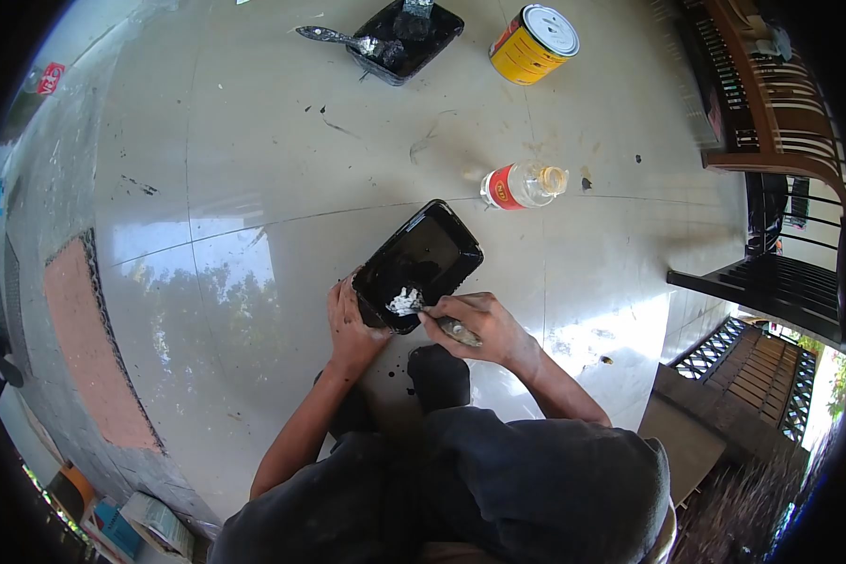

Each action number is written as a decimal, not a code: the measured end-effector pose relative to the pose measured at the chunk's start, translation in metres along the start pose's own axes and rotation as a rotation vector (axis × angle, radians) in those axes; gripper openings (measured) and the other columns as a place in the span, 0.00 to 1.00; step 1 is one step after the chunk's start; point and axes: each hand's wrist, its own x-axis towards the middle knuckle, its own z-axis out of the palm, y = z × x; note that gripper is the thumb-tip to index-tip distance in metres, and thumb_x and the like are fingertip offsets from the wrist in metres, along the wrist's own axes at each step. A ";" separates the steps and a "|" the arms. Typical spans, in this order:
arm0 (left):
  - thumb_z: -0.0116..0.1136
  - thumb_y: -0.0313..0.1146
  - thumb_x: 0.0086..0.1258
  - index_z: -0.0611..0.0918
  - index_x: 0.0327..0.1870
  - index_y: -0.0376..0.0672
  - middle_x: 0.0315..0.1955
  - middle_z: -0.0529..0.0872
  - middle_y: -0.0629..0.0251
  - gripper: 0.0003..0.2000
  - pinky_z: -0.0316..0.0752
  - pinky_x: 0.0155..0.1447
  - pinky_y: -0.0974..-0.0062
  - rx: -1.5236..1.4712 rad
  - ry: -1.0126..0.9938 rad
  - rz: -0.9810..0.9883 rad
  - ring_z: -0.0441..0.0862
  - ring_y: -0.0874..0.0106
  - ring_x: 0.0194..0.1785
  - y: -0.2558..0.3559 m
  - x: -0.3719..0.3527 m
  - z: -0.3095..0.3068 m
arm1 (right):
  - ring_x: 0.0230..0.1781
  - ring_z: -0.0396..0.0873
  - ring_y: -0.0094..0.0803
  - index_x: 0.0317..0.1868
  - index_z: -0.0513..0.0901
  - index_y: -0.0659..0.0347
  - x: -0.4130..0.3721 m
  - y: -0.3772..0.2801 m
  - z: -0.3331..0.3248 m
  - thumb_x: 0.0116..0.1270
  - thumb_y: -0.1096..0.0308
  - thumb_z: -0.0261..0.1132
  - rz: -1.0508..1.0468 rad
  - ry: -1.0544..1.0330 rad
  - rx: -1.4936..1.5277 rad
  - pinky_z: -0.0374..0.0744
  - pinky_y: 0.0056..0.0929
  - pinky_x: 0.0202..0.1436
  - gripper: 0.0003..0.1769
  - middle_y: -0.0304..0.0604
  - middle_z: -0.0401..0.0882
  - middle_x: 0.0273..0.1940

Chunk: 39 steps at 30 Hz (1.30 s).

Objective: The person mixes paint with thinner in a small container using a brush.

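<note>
My left hand point(352, 329) is wrapped round the near left corner of a black plastic tray point(385, 246), which is tilted and has dark liquid inside. In my right hand point(484, 327) is a paintbrush point(459, 331), its worn handle under my fingers. The brush's white-crusted part lies over the tray's near end; its bristle tip is hard to make out against the dark liquid. Just beyond the tray stands a clear plastic bottle point(533, 186) with a red label and a yellowish, stained neck.
Farther out, a second black tray point(430, 56) holds another paintbrush point(327, 35) and a flat, paint-smeared tool. A yellow paint can point(526, 58) with a whitish lid stands beside it. Dark spots mark the glossy tile floor point(282, 169). A pink mat point(103, 348) lies left; wooden furniture point(780, 85) stands right.
</note>
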 end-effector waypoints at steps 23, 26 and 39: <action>0.82 0.31 0.37 0.71 0.68 0.37 0.60 0.79 0.54 0.48 0.67 0.70 0.53 -0.074 -0.012 -0.087 0.73 0.49 0.63 -0.002 -0.001 0.001 | 0.28 0.86 0.47 0.39 0.76 0.66 0.030 0.006 -0.017 0.64 0.75 0.68 0.228 -0.060 -0.401 0.83 0.40 0.32 0.08 0.50 0.84 0.27; 0.82 0.31 0.36 0.70 0.68 0.38 0.61 0.79 0.54 0.49 0.67 0.71 0.53 -0.088 -0.010 -0.093 0.73 0.49 0.64 -0.002 -0.002 0.001 | 0.27 0.85 0.50 0.38 0.77 0.66 0.048 -0.003 -0.015 0.65 0.72 0.66 0.285 -0.085 -0.463 0.83 0.44 0.33 0.08 0.52 0.83 0.25; 0.82 0.33 0.39 0.70 0.68 0.39 0.61 0.79 0.57 0.48 0.66 0.71 0.54 -0.098 0.002 -0.077 0.74 0.52 0.63 0.001 0.001 -0.001 | 0.26 0.80 0.61 0.30 0.76 0.70 0.068 0.001 -0.030 0.60 0.72 0.65 0.412 -0.121 -0.266 0.78 0.45 0.35 0.08 0.61 0.77 0.22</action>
